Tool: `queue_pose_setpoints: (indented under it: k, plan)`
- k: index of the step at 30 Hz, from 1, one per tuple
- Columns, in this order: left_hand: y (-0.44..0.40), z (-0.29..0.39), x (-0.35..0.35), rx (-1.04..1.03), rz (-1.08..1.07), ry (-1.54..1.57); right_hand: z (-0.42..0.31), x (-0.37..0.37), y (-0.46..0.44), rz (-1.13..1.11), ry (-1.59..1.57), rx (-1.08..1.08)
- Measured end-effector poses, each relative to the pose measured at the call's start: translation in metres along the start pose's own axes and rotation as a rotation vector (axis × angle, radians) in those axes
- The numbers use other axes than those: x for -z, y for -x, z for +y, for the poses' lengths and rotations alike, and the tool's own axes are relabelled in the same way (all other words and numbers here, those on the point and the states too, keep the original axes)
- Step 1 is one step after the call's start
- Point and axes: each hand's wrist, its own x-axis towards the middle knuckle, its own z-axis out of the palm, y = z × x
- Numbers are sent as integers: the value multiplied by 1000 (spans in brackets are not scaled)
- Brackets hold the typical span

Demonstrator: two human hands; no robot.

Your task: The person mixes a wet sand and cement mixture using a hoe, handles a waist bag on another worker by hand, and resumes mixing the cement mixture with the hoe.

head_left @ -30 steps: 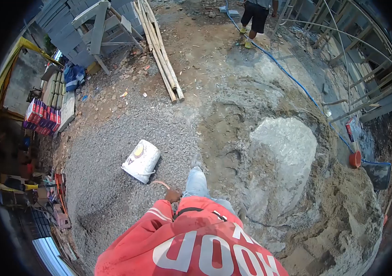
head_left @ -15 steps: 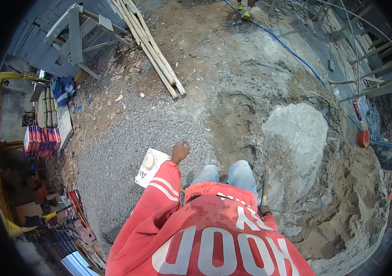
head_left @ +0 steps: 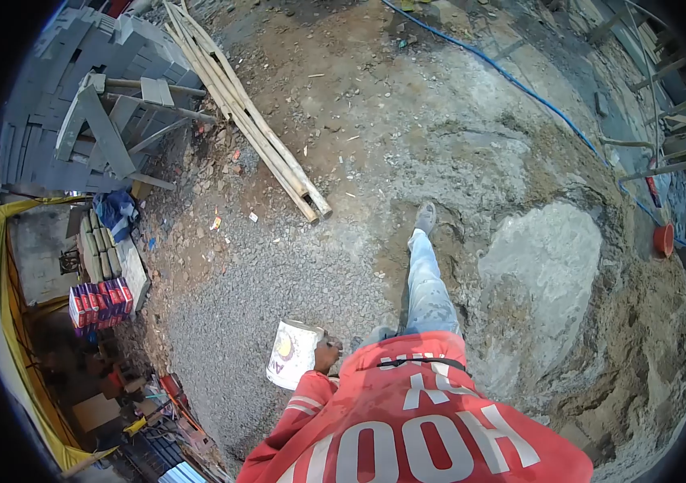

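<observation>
My left hand [head_left: 328, 354] hangs low beside my body, with its fingers curled in and nothing visible in them. In the picture it overlaps the right edge of a white bucket [head_left: 295, 352] with a printed label, over the gravel. Whether hand and bucket touch, I cannot tell. My right hand is hidden behind the red hooded top [head_left: 415, 402]. One leg in pale jeans [head_left: 430, 286] is stretched forward, its grey shoe [head_left: 426, 217] on the wet sandy ground.
Long bamboo poles [head_left: 250, 121] lie ahead on the dirt. A pale wet mix patch [head_left: 548, 258] spreads to the right, near a blue hose [head_left: 504, 76] and an orange-red bucket [head_left: 663, 240]. Stacked red-and-white bags [head_left: 101, 302] and a wooden trestle [head_left: 105, 133] stand left.
I have stepped forward, so the ground has shifted downward in view. My left hand has swung back toward my body. My right hand, earlier at a stick-like handle, has left view.
</observation>
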Motion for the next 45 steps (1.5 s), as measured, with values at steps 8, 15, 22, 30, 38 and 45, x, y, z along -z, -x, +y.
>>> queue_pose_setpoints:
  k: [8,15,22,30,38,45]
  plan:
    - [-40,101,-24,217,81,72,-180,95,-165,140,781,250]
    - [-75,210,-40,3,-55,0,-482,179,-103,575,315,482]
    - [-134,166,-36,122,-123,-106,-636,150,-83,817,-236,926]
    - [-203,106,-45,304,-237,-423,-679,25,-393,793,-132,794]
    - [-235,128,6,408,-212,-626,-632,4,-499,769,21,652]
    - [-243,122,24,176,-375,-645,-695,46,-372,893,-62,763]
